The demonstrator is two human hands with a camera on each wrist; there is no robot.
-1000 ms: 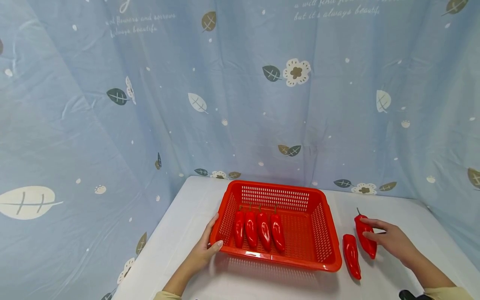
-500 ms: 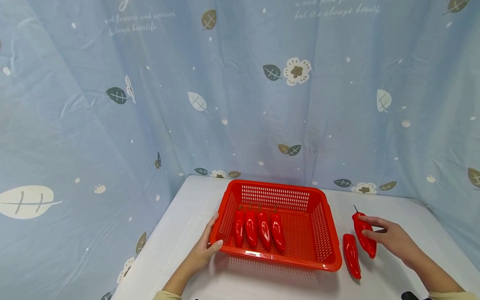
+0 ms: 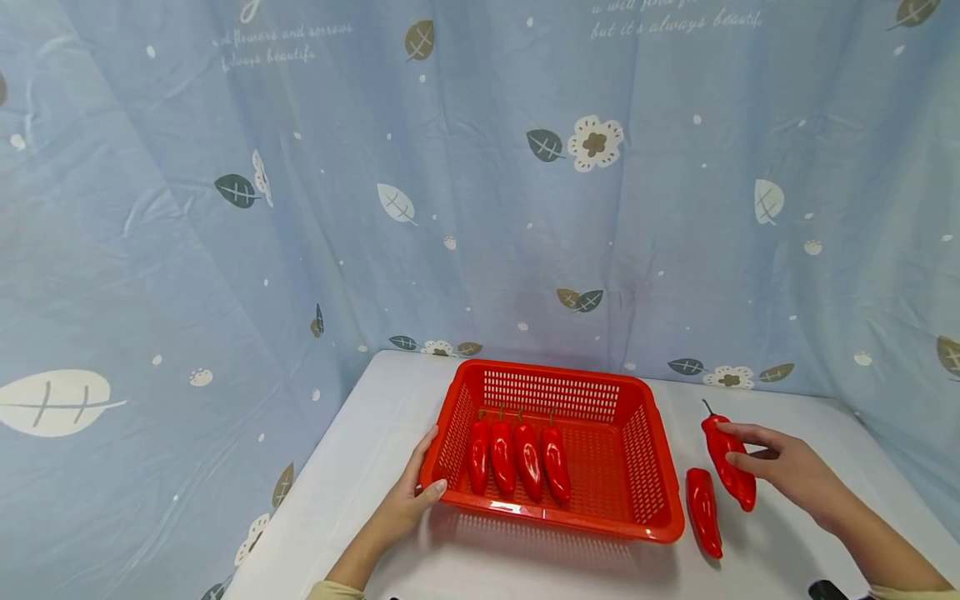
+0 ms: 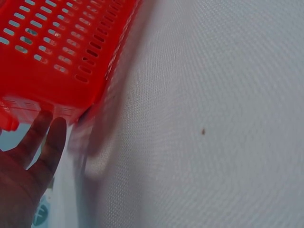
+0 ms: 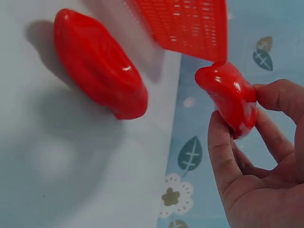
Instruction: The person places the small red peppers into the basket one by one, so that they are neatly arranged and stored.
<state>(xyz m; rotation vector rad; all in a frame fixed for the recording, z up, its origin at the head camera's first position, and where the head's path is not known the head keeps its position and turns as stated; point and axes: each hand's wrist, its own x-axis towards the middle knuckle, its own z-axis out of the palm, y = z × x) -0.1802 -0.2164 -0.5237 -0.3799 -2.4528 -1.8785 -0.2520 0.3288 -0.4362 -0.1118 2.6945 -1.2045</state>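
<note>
A red plastic basket (image 3: 592,523) with slotted walls stands on the table. My left hand (image 3: 402,507) grips its near-left corner, thumb by the front rim and fingers along the left side; in the left wrist view the fingertips (image 4: 58,130) are against the basket's outer wall. Between thumb and fingers, my right hand (image 3: 791,471) pinches a long red pepper (image 3: 722,450), its stem pointing away. In the right wrist view this pepper (image 5: 230,95) appears raised off the table. Another red pepper (image 3: 702,512), no stem visible, lies between the basket and my right hand.
Several red peppers (image 3: 527,462) lie side by side in the left half of the basket, stems toward the back. The white table (image 3: 360,433) meets a blue patterned curtain (image 3: 480,250) behind and at the sides. A dark object (image 3: 825,590) shows near my right sleeve.
My right hand has moved slightly up and away with the pepper, whose stem end has shifted toward the back left. The left hand and basket stay in place.
</note>
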